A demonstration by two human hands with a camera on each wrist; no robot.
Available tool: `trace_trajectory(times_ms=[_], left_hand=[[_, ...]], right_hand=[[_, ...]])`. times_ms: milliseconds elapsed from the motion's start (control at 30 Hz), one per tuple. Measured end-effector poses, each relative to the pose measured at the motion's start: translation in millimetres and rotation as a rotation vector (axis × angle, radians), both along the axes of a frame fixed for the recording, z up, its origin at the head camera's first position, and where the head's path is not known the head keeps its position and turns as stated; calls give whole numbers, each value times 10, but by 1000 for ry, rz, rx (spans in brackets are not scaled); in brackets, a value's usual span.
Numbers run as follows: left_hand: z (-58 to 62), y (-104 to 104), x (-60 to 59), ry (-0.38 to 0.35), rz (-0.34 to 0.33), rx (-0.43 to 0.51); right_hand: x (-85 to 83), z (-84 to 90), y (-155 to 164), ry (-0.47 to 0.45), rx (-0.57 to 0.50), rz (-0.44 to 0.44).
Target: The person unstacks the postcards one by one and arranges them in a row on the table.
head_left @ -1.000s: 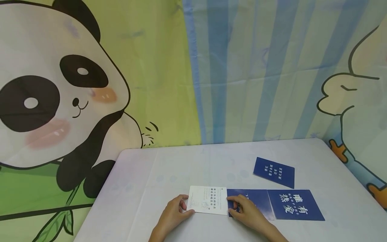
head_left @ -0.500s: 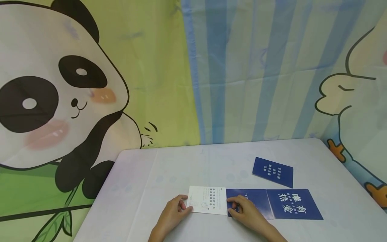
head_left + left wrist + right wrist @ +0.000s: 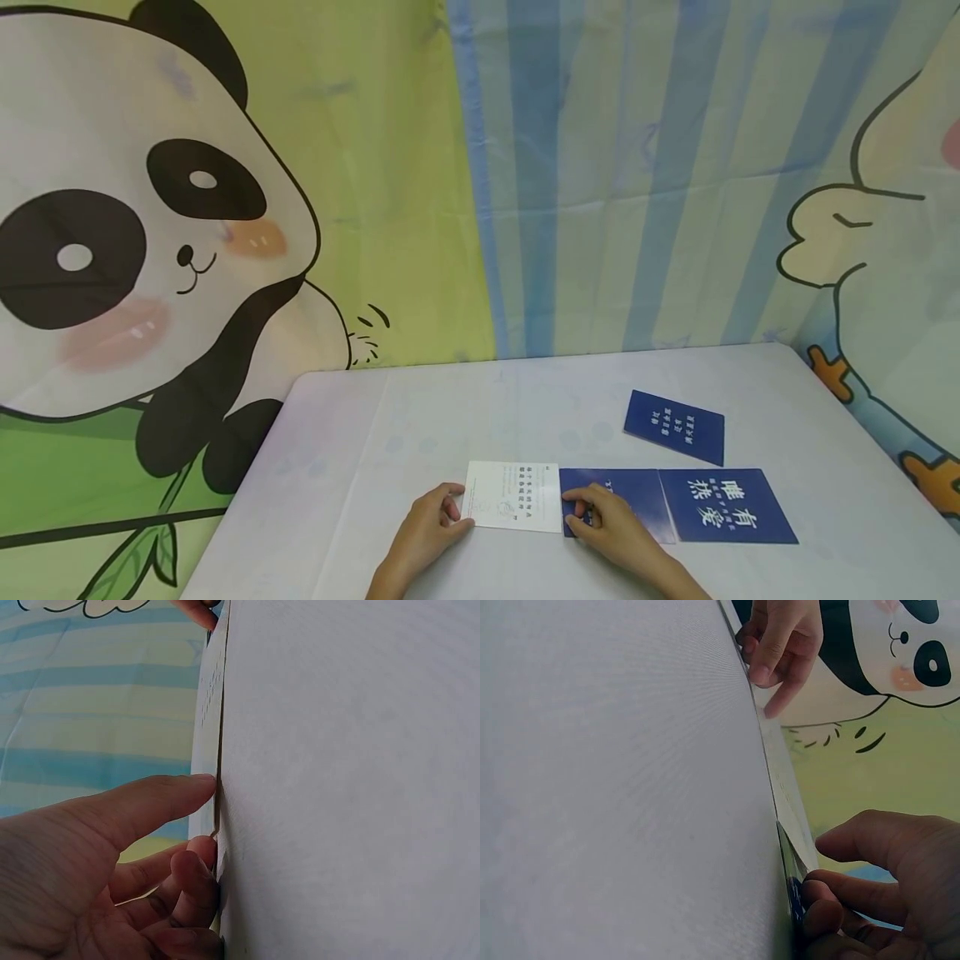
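A white printed card (image 3: 512, 496) lies flat on the table with both hands at it. My left hand (image 3: 423, 529) holds its left edge, thumb and index fingertip set apart along that side; the left wrist view shows the thumb at the card's edge (image 3: 206, 727) and the other fingers curled. My right hand (image 3: 618, 529) holds the opposite edge with thumb and index finger, other fingers curled. Under that hand lies a dark blue card (image 3: 648, 496), partly hidden, its left edge against the white card. Another blue card (image 3: 731, 504) with large white characters adjoins it on the right.
A separate blue card (image 3: 675, 427) lies askew behind the row, toward the table's (image 3: 420, 408) far right. Behind the table hangs a cloth backdrop (image 3: 585, 183) with a panda and blue stripes, close to its back edge.
The hands and cards keep their places on the table. Only the head view has shifted very slightly.
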State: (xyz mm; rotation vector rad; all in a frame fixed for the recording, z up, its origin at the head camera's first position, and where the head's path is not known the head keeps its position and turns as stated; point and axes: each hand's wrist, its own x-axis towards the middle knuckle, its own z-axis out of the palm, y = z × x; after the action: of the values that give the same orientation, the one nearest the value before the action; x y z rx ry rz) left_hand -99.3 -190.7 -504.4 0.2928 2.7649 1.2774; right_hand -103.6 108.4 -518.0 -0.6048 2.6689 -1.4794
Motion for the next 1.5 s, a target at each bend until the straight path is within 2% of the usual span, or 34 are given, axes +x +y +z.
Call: trace_trajectory(times_ms=[333, 667, 867, 967, 1167, 1500], left_hand=[[0, 11, 16, -21, 20, -9], [27, 58, -11, 27, 64, -60], [64, 116, -28, 39, 62, -29], [80, 150, -40, 55, 64, -17], [120, 251, -84, 76, 59, 3], [202, 579, -225, 145, 0, 21]], right_hand=[[11, -16, 7, -22, -5, -5], [24, 16, 22, -19, -14, -5], [30, 16, 34, -9, -14, -7], [32, 12, 37, 30, -21, -12], [35, 16, 49, 110, -55, -20], [27, 24, 132, 137, -89, -82]])
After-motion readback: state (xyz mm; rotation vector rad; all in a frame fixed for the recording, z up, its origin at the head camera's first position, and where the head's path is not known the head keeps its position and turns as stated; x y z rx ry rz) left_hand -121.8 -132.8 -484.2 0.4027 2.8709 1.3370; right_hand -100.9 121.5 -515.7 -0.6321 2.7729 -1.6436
